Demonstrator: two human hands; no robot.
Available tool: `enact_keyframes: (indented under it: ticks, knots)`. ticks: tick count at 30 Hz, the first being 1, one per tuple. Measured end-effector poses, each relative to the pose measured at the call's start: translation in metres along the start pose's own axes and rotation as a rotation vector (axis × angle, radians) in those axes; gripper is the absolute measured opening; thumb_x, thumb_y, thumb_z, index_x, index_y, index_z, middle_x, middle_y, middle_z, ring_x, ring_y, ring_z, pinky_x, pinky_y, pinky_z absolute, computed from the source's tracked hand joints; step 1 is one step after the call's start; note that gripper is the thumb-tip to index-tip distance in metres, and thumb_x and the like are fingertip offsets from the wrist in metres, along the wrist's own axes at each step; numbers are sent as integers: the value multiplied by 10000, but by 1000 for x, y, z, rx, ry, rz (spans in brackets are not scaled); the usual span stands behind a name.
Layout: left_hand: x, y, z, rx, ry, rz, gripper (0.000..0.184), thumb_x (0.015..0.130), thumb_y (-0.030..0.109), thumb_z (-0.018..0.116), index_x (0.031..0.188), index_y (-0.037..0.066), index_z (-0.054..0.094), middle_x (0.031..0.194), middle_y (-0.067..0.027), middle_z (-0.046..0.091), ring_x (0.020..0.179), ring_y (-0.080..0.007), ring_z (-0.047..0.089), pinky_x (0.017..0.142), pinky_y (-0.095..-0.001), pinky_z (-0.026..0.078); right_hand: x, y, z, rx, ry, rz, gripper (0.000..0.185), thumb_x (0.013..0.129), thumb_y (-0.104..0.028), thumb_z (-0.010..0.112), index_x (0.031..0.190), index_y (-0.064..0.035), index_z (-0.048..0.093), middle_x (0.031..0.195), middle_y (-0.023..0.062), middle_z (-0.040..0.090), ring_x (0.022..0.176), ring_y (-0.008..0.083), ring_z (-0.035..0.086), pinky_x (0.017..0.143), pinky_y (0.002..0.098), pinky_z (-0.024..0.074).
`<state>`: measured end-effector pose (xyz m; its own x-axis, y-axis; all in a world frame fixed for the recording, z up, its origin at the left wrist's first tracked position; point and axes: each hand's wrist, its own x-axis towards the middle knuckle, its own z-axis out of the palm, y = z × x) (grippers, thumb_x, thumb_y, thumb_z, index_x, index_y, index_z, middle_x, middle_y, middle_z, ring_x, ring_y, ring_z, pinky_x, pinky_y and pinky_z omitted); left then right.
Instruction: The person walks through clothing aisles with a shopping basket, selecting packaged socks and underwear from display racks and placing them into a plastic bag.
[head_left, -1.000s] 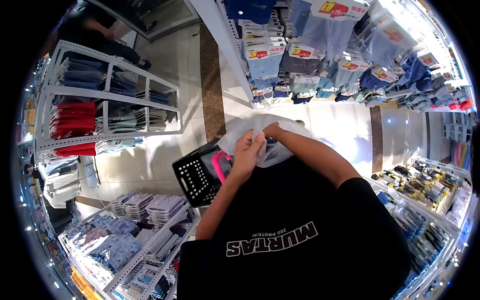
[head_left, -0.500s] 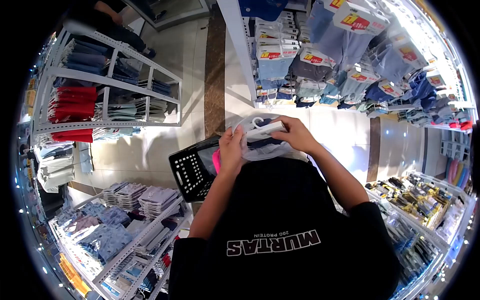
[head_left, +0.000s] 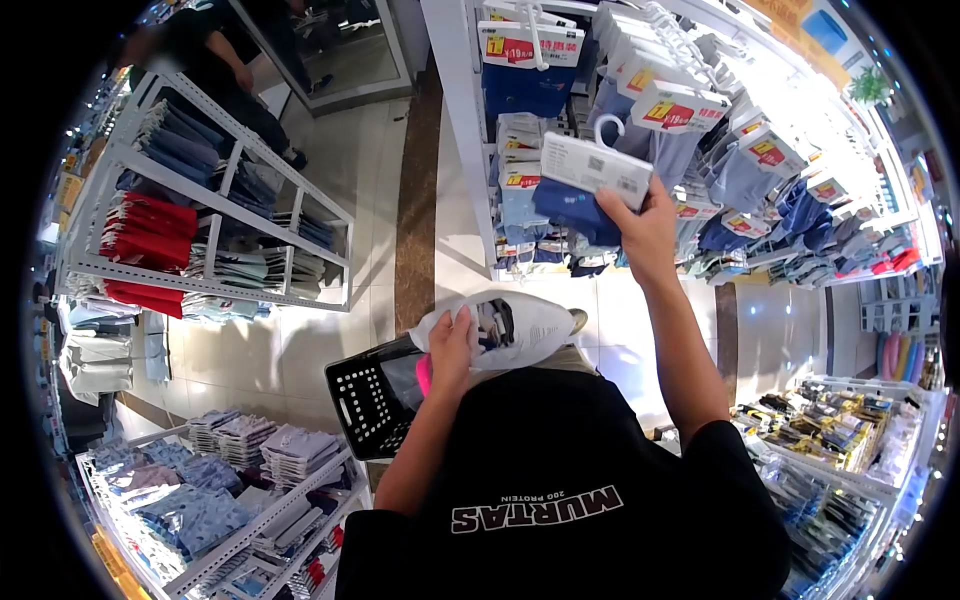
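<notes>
My right hand (head_left: pixel 648 228) is raised in front of the hanging display, fingers closed on the edge of a dark blue folded garment (head_left: pixel 575 208). A white printed header card (head_left: pixel 580 160) with a white hook tops that garment. Low by my body, my left hand (head_left: pixel 452 350) grips the rim of a white plastic bag (head_left: pixel 545 340). The bag's mouth gapes, and dark and pale items (head_left: pixel 495 318) show inside. Left of the bag is a black shopping basket (head_left: pixel 362 398). A bright pink strip (head_left: pixel 423 375) shows beside my left wrist; what it belongs to is hidden.
Carded garments (head_left: pixel 680 105) hang in rows on the white rack ahead. A shelf unit with red folded clothes (head_left: pixel 150 230) stands at left. Bins of packaged goods (head_left: pixel 830 420) are at right, folded clothes (head_left: pixel 195 490) at lower left. Another person (head_left: pixel 220 70) stands at upper left.
My right hand has moved from the bag up and forward to the rack, carrying the carded garment. My left hand stays on the bag, which now gapes wider.
</notes>
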<state>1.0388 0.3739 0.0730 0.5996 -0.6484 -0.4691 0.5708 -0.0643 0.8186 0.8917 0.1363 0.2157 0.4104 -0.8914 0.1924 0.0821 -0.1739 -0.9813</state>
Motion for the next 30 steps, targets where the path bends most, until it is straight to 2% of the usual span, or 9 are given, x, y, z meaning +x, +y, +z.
enact_keyframes:
  ticks: [1, 4, 7, 10, 11, 14, 15, 19, 30]
  knots:
    - [-2, 0, 2, -8, 11, 5, 226, 998, 228, 553, 813, 100, 580, 679, 72, 503, 539, -8, 375, 470, -196, 279, 8, -4, 8, -145, 62, -110, 371, 820, -96, 737, 1130, 38, 584, 1051, 93, 662, 958, 130, 615, 831, 263, 486]
    - [-1, -10, -6, -15, -20, 12, 194, 997, 231, 555, 891, 78, 610, 726, 53, 557, 578, -14, 440, 495, -190, 332, 38, -17, 35, -577, 273, -629, 370, 803, -74, 709, 1168, -71, 653, 958, 108, 592, 805, 242, 615, 751, 328, 498]
    - [-9, -7, -3, -31, -41, -17, 185, 999, 228, 549, 933, 65, 605, 763, 39, 583, 615, -23, 494, 523, -188, 378, 63, -19, 61, -590, 394, -701, 442, 787, -53, 691, 1216, -155, 661, 981, 98, 556, 771, 285, 590, 724, 347, 501]
    - [-17, 0, 3, -63, -36, -20, 182, 1001, 217, 543, 963, 51, 609, 797, 23, 608, 653, -36, 531, 565, -197, 416, 84, -18, 78, -679, 464, -765, 507, 774, -36, 686, 1248, -211, 651, 1016, 78, 546, 766, 265, 592, 722, 355, 507]
    - [-13, -5, -6, -59, -70, -41, 186, 1002, 205, 535, 989, 37, 613, 824, 10, 627, 687, -48, 559, 611, -203, 444, 87, -18, 82, -663, 450, -729, 559, 757, -15, 683, 1264, -248, 642, 1048, 75, 539, 839, 263, 597, 730, 364, 513]
    - [-14, -8, -7, -58, -77, -17, 186, 1002, 200, 532, 999, 33, 614, 831, 6, 633, 687, -46, 561, 610, -198, 442, 105, -13, 93, -741, 486, -802, 542, 798, 6, 681, 1277, -244, 641, 1082, 72, 507, 858, 241, 574, 745, 339, 507]
    - [-16, -7, -6, -52, -71, -17, 187, 1002, 201, 533, 997, 32, 614, 830, 6, 634, 686, -46, 561, 602, -198, 440, 106, -11, 95, -763, 477, -845, 550, 791, 20, 666, 1282, -226, 636, 1146, 89, 505, 980, 278, 562, 796, 364, 498]
    - [-22, -2, -6, -54, -81, -17, 188, 1000, 205, 539, 998, 33, 616, 829, 7, 636, 682, -46, 563, 576, -200, 434, 103, 3, 101, -834, 414, -818, 525, 778, 32, 635, 1260, -177, 642, 1278, 135, 475, 1141, 352, 481, 929, 429, 430]
    - [-15, -10, 0, 26, -84, 14, 181, 990, 224, 566, 972, 53, 620, 754, 35, 584, 608, -26, 485, 508, -192, 351, 117, 20, 117, -903, 309, -744, 744, 736, -17, 638, 1440, -168, 450, 1415, 194, 343, 1199, 406, 413, 1006, 473, 367]
